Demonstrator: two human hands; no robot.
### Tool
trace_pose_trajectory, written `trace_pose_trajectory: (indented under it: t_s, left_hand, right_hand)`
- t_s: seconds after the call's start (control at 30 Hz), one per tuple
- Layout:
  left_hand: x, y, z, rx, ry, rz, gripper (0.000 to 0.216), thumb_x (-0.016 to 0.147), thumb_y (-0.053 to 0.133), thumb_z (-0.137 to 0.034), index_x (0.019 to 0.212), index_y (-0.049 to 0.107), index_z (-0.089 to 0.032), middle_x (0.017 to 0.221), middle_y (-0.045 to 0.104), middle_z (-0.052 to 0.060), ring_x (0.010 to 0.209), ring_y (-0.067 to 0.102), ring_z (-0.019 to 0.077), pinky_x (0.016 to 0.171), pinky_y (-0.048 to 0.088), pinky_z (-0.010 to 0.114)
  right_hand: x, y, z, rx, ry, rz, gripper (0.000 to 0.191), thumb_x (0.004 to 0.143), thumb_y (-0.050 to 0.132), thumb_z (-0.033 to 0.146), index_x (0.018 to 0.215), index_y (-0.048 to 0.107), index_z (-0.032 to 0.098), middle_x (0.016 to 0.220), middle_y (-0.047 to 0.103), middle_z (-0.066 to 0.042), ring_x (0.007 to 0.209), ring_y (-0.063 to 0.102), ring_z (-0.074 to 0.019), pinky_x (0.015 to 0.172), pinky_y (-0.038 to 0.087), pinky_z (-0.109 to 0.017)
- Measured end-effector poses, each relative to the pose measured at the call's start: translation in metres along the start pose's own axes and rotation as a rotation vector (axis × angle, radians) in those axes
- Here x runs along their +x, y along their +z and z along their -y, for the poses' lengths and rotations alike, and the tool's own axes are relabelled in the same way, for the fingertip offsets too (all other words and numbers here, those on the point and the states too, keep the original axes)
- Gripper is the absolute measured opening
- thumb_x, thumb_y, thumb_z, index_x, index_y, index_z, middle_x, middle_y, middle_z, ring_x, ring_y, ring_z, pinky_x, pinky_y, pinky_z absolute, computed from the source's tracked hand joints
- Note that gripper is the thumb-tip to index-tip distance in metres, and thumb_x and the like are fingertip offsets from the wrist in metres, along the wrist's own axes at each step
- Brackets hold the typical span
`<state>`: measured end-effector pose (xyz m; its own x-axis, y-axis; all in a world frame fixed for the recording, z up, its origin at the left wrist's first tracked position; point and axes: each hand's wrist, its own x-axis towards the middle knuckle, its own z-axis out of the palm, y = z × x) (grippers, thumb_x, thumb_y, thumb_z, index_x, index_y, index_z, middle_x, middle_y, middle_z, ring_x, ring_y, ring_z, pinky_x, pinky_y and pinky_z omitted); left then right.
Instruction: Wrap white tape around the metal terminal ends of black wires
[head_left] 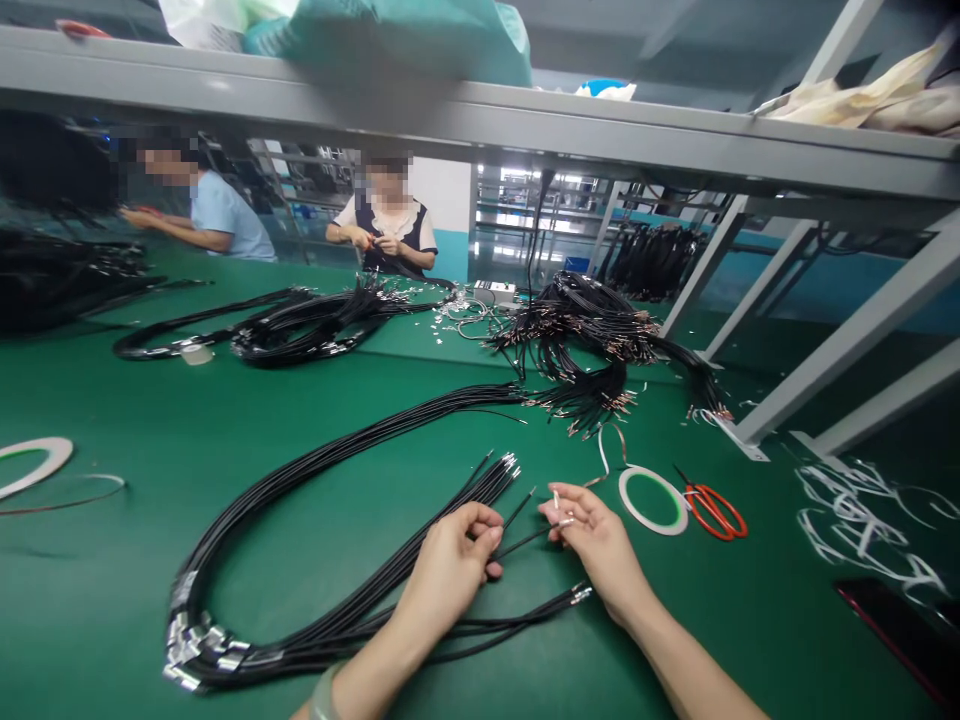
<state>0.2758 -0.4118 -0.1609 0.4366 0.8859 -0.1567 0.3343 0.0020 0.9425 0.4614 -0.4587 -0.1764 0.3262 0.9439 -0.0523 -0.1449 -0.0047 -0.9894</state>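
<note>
Black cable [523, 543] spans the gap between our two hands, its long axis running from the left fingers rightward and slightly away from us, with the tip at the right fingers. That tip is nearest our right hand [589, 530], so the relation that matters is how the tip sits against those fingers. Our hands are apart from each other: the left hand [461, 545] pinches the cable between thumb and fingers, and the right has its fingers closed at the tip. A small white strip [556, 499] shows at the right fingertips; whether it touches the cable, we cannot tell. Another thin cable end [519, 508] pokes out just beyond our left fingers, angled away from us.

Left of both hands, a bundle of cables [259, 485] bends round in a wide loop, with shiny tags [206, 640] at the bend. Just right of our right hand lie a tape roll [623, 488] and, beside it, orange scissors [720, 512]. Beyond our hands is a heap of cables [585, 320] with coppery ends.

As for writing, we can read none. A white box [493, 292] beyond our hands has dark marks on it, too small to make out, and we find no legible lettering on the tags or the tape roll.
</note>
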Motion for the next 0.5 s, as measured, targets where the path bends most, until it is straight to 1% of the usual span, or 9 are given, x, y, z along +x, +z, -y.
trace_pose_trajectory:
  t_s: [0.1, 0.17, 0.23, 0.3, 0.37, 0.43, 0.47, 0.5]
  left_hand:
    - [-0.003, 0.004, 0.000, 0.017, 0.039, -0.001, 0.021, 0.086, 0.046, -0.036, 0.099, 0.053, -0.021, 0.086, 0.057, 0.000, 0.050, 0.065, 0.0123, 0.041, 0.042, 0.020]
    - [-0.004, 0.005, 0.001, 0.062, 0.098, -0.041, 0.021, 0.089, 0.042, -0.036, 0.102, 0.051, -0.022, 0.088, 0.056, 0.000, 0.046, 0.062, 0.0100, 0.042, 0.043, 0.021]
    - [-0.002, 0.005, 0.001, 0.092, 0.140, -0.088, 0.022, 0.090, 0.039, -0.035, 0.105, 0.050, -0.022, 0.089, 0.055, 0.001, 0.046, 0.061, 0.0098, 0.046, 0.046, 0.023]
    - [0.000, 0.003, 0.000, 0.132, 0.184, -0.133, 0.023, 0.091, 0.037, -0.032, 0.106, 0.050, -0.020, 0.089, 0.055, 0.002, 0.053, 0.063, 0.0125, 0.054, 0.050, 0.026]
    - [-0.001, 0.002, -0.004, 0.221, 0.260, -0.199, 0.023, 0.092, 0.036, -0.028, 0.105, 0.053, -0.019, 0.089, 0.056, 0.005, 0.068, 0.064, 0.0171, 0.067, 0.050, 0.031]
    - [-0.007, 0.003, -0.011, 0.341, 0.354, -0.254, 0.023, 0.092, 0.036, -0.024, 0.103, 0.055, -0.019, 0.091, 0.058, 0.007, 0.083, 0.062, 0.0206, 0.076, 0.048, 0.035]
    - [-0.012, 0.004, -0.015, 0.387, 0.390, -0.252, 0.022, 0.092, 0.036, -0.023, 0.102, 0.055, -0.018, 0.093, 0.059, 0.008, 0.087, 0.060, 0.0209, 0.077, 0.047, 0.035]
    - [-0.016, 0.007, -0.018, 0.421, 0.431, -0.195, 0.023, 0.093, 0.035, -0.022, 0.101, 0.055, -0.016, 0.093, 0.060, 0.009, 0.084, 0.060, 0.0200, 0.075, 0.048, 0.033]
  right_hand:
    - [-0.001, 0.004, 0.002, 0.029, 0.016, 0.040, 0.037, 0.077, 0.069, 0.038, 0.106, 0.060, 0.017, 0.090, 0.070, -0.007, 0.062, 0.056, -0.0139, 0.058, 0.040, -0.026]
    - [-0.002, 0.004, 0.002, 0.048, 0.019, 0.043, 0.035, 0.080, 0.066, 0.037, 0.107, 0.060, 0.017, 0.090, 0.070, -0.008, 0.064, 0.056, -0.0139, 0.059, 0.040, -0.026]
    - [-0.003, 0.003, 0.003, 0.089, 0.017, 0.027, 0.032, 0.081, 0.065, 0.035, 0.106, 0.061, 0.016, 0.088, 0.070, -0.008, 0.063, 0.055, -0.0135, 0.059, 0.040, -0.026]
    - [-0.004, 0.002, 0.005, 0.166, 0.004, 0.017, 0.029, 0.082, 0.064, 0.034, 0.105, 0.062, 0.016, 0.089, 0.070, -0.008, 0.062, 0.055, -0.0130, 0.058, 0.040, -0.025]
    - [-0.005, 0.001, 0.007, 0.233, -0.013, 0.014, 0.028, 0.082, 0.063, 0.034, 0.104, 0.062, 0.016, 0.089, 0.069, -0.008, 0.063, 0.055, -0.0126, 0.057, 0.040, -0.025]
    - [-0.006, 0.000, 0.008, 0.229, -0.007, -0.001, 0.031, 0.079, 0.068, 0.033, 0.104, 0.063, 0.017, 0.085, 0.069, -0.006, 0.063, 0.056, -0.0124, 0.057, 0.041, -0.024]
    - [-0.006, -0.001, 0.008, 0.197, 0.004, -0.016, 0.034, 0.074, 0.073, 0.031, 0.104, 0.063, 0.018, 0.081, 0.069, -0.004, 0.063, 0.056, -0.0121, 0.057, 0.041, -0.023]
    - [-0.006, -0.002, 0.007, 0.163, 0.014, -0.036, 0.038, 0.070, 0.077, 0.029, 0.104, 0.063, 0.018, 0.075, 0.068, -0.002, 0.063, 0.057, -0.0121, 0.058, 0.041, -0.023]
